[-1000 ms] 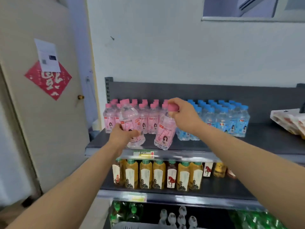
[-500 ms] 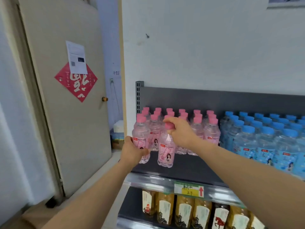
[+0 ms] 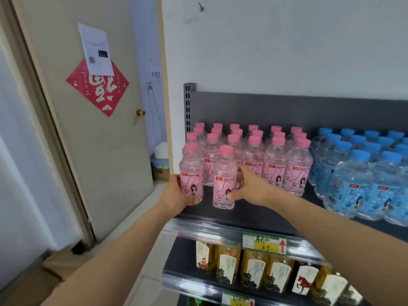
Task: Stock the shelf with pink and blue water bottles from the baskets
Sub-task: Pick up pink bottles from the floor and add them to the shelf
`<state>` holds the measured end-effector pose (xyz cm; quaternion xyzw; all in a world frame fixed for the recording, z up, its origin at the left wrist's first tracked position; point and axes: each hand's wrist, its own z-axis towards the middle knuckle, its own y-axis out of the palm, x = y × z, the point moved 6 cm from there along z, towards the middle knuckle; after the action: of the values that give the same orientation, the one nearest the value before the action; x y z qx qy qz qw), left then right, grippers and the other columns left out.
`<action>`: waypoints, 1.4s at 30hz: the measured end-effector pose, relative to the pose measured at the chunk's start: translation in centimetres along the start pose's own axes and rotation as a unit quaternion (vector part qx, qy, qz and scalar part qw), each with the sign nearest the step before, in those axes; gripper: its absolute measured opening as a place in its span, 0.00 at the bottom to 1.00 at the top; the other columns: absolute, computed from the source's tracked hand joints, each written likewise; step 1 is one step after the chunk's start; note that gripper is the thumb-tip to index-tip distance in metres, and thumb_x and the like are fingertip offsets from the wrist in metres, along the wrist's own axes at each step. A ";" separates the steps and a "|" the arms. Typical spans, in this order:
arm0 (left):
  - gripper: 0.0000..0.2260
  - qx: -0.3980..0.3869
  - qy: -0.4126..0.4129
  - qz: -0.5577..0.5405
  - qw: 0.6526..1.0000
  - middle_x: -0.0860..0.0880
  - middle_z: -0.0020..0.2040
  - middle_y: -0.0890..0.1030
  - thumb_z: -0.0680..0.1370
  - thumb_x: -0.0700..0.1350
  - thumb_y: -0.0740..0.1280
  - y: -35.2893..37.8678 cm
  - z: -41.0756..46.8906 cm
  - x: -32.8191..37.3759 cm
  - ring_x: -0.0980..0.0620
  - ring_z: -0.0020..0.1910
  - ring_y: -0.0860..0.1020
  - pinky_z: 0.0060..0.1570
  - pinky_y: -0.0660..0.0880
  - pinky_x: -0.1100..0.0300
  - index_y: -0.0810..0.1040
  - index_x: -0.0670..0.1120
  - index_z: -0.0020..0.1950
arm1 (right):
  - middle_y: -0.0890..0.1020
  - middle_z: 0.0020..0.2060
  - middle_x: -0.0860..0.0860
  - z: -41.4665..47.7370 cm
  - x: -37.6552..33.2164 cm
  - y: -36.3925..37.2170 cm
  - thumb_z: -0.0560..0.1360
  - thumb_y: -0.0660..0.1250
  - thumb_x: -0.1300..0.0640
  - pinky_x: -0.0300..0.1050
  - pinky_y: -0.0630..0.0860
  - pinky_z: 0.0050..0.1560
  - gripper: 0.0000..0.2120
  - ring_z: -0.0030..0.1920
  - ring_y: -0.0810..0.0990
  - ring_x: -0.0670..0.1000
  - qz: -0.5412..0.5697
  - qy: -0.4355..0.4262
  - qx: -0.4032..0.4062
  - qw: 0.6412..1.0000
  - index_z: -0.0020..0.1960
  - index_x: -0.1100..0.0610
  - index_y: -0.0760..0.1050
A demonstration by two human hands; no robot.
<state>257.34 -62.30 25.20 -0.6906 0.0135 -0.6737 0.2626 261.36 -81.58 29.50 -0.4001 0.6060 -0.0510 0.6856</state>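
The left hand [image 3: 176, 195] gripped a pink bottle [image 3: 191, 173] at the shelf's [image 3: 276, 208] front left corner, and the right hand [image 3: 251, 188] held a second pink bottle [image 3: 224, 180] just beside it (thumb on the label). Both stood upright before the pink rows [image 3: 276, 155], with blue bottles [image 3: 362, 173] to the right

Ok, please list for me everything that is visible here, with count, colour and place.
pink bottles: about eighteen, pink caps, rows at shelf's back left
left front bottle: one, pink, shelf's front edge
right front bottle: one, pink, beside it
blue bottles: many, blue caps, right of the pink
shelf: one, dark grey
tea bottles: several, amber, lower shelf
price tag: one, green and yellow, shelf rail
door: one, beige, left
red paper: one, on door
left hand: grips left front bottle
right hand: grips right front bottle
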 end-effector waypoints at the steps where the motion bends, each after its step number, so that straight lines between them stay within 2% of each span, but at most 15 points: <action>1: 0.30 0.001 -0.005 0.009 1.000 0.49 0.54 0.77 0.66 0.33 0.76 -0.2 -0.1 -0.1 0.50 0.52 0.76 0.51 0.73 0.60 0.66 0.41 0.63 | 0.74 0.61 0.52 0.3 0.7 0.4 0.70 0.73 0.66 0.45 0.70 0.62 0.38 0.61 0.73 0.52 -0.011 0.010 -0.001 1.000 0.73 0.57 0.56; 4: 0.26 0.011 -0.003 0.027 1.000 0.46 0.56 0.79 0.68 0.34 0.75 -0.6 0.2 -0.3 0.49 0.50 0.77 0.53 0.73 0.58 0.70 0.41 0.62 | 0.76 0.61 0.54 1.6 1.5 1.0 0.68 0.75 0.65 0.46 0.71 0.62 0.35 0.61 0.75 0.54 -0.040 0.017 0.025 0.999 0.70 0.58 0.62; 7: 0.23 0.021 0.005 0.033 0.999 0.45 0.57 0.80 0.68 0.34 0.75 -0.8 0.7 -0.4 0.50 0.49 0.77 0.52 0.74 0.59 0.72 0.40 0.61 | 0.77 0.61 0.56 2.7 1.6 1.6 0.69 0.74 0.63 0.50 0.71 0.64 0.32 0.61 0.75 0.56 -0.048 0.013 0.045 0.998 0.69 0.60 0.64; 11: 0.20 0.032 0.016 0.050 0.998 0.47 0.54 0.80 0.70 0.36 0.74 -1.4 1.5 -0.6 0.50 0.49 0.76 0.53 0.73 0.58 0.74 0.41 0.60 | 0.76 0.61 0.55 3.7 0.9 2.5 0.71 0.72 0.63 0.44 0.70 0.61 0.29 0.60 0.75 0.54 -0.039 -0.004 0.065 0.997 0.68 0.60 0.65; 15: 0.19 0.043 0.018 0.058 0.997 0.49 0.49 0.79 0.70 0.39 0.75 -1.7 2.6 -0.9 0.50 0.47 0.76 0.50 0.73 0.59 0.74 0.43 0.58 | 0.76 0.60 0.56 4.5 0.4 3.4 0.72 0.71 0.63 0.39 0.68 0.54 0.27 0.53 0.73 0.49 -0.015 -0.013 0.083 0.996 0.67 0.62 0.66; 20: 0.19 0.057 0.009 0.044 0.997 0.49 0.48 0.78 0.69 0.39 0.75 -1.6 3.2 -1.2 0.49 0.47 0.76 0.51 0.74 0.57 0.74 0.42 0.57 | 0.76 0.50 0.51 4.8 0.3 3.7 0.72 0.71 0.64 0.38 0.68 0.51 0.23 0.50 0.73 0.47 0.005 -0.008 0.092 0.996 0.65 0.63 0.69; 22: 0.20 0.050 0.011 0.047 0.998 0.50 0.49 0.78 0.69 0.40 0.75 -1.6 3.2 -1.2 0.49 0.48 0.76 0.52 0.74 0.56 0.74 0.42 0.58 | 0.76 0.51 0.51 4.6 0.4 3.8 0.72 0.71 0.64 0.39 0.69 0.52 0.23 0.51 0.73 0.48 -0.004 -0.002 0.093 0.996 0.65 0.62 0.68; 24: 0.20 0.042 0.009 0.058 0.997 0.50 0.49 0.77 0.70 0.40 0.75 -1.6 3.1 -1.2 0.50 0.48 0.76 0.53 0.74 0.56 0.73 0.42 0.58 | 0.77 0.54 0.53 4.3 0.5 3.8 0.72 0.71 0.65 0.41 0.72 0.58 0.24 0.51 0.73 0.49 -0.021 0.004 0.092 0.996 0.66 0.61 0.68; 26: 0.19 0.042 0.005 0.071 0.997 0.50 0.48 0.77 0.70 0.40 0.75 -1.8 2.8 -1.1 0.51 0.47 0.76 0.50 0.73 0.58 0.73 0.43 0.58 | 0.78 0.55 0.55 3.9 0.6 3.8 0.73 0.69 0.68 0.40 0.72 0.58 0.25 0.51 0.73 0.49 -0.035 0.006 0.087 0.996 0.68 0.61 0.67; 28: 0.16 0.068 0.011 0.073 0.995 0.50 0.46 0.76 0.71 0.40 0.74 -2.3 2.1 -0.7 0.51 0.44 0.75 0.43 0.72 0.62 0.72 0.44 0.55 | 0.76 0.58 0.56 3.0 0.4 3.4 0.74 0.67 0.68 0.38 0.70 0.55 0.25 0.53 0.72 0.48 -0.046 0.005 0.083 0.995 0.69 0.62 0.65; 30: 0.13 0.111 0.040 0.074 0.990 0.51 0.43 0.75 0.73 0.41 0.72 -2.9 0.8 0.4 0.51 0.43 0.75 0.35 0.69 0.67 0.72 0.43 0.52 | 0.75 0.63 0.55 1.8 0.3 2.8 0.75 0.67 0.64 0.39 0.68 0.59 0.24 0.59 0.73 0.50 -0.058 -0.003 0.094 0.994 0.69 0.61 0.66; 32: 0.10 0.125 0.084 0.084 0.985 0.52 0.42 0.75 0.74 0.41 0.71 -2.7 -1.1 2.2 0.52 0.43 0.74 0.36 0.68 0.68 0.72 0.45 0.51 | 0.74 0.64 0.55 0.2 0.2 2.2 0.76 0.67 0.61 0.42 0.68 0.64 0.22 0.63 0.73 0.52 -0.066 -0.010 0.108 0.992 0.69 0.60 0.68; 35: 0.10 0.067 0.174 0.137 0.973 0.52 0.46 0.75 0.74 0.42 0.70 -0.3 -4.7 5.3 0.54 0.45 0.74 0.45 0.70 0.64 0.73 0.47 0.53 | 0.75 0.64 0.54 -3.1 -0.1 0.8 0.77 0.66 0.55 0.46 0.70 0.65 0.21 0.63 0.74 0.52 -0.114 -0.022 0.129 0.985 0.69 0.58 0.69; 38: 0.11 -0.010 0.266 0.210 0.941 0.53 0.49 0.74 0.75 0.43 0.69 3.2 -8.5 8.3 0.55 0.48 0.73 0.51 0.69 0.63 0.75 0.46 0.56 | 0.75 0.64 0.53 -7.8 0.0 -1.1 0.77 0.65 0.52 0.46 0.70 0.64 0.20 0.63 0.73 0.52 -0.192 -0.034 0.159 0.968 0.67 0.57 0.70; 42: 0.14 -0.096 0.351 0.244 0.899 0.52 0.56 0.75 0.76 0.45 0.68 8.6 -14.1 12.3 0.56 0.55 0.73 0.57 0.69 0.63 0.75 0.47 0.61 | 0.73 0.65 0.53 -16.1 1.4 -4.1 0.77 0.64 0.49 0.47 0.67 0.65 0.22 0.66 0.69 0.53 -0.308 -0.014 0.189 0.932 0.69 0.56 0.69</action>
<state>248.17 -79.14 32.59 -0.4059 0.3377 -0.7826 0.3298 249.40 -92.97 31.81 -0.4310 0.4229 -0.3674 0.7074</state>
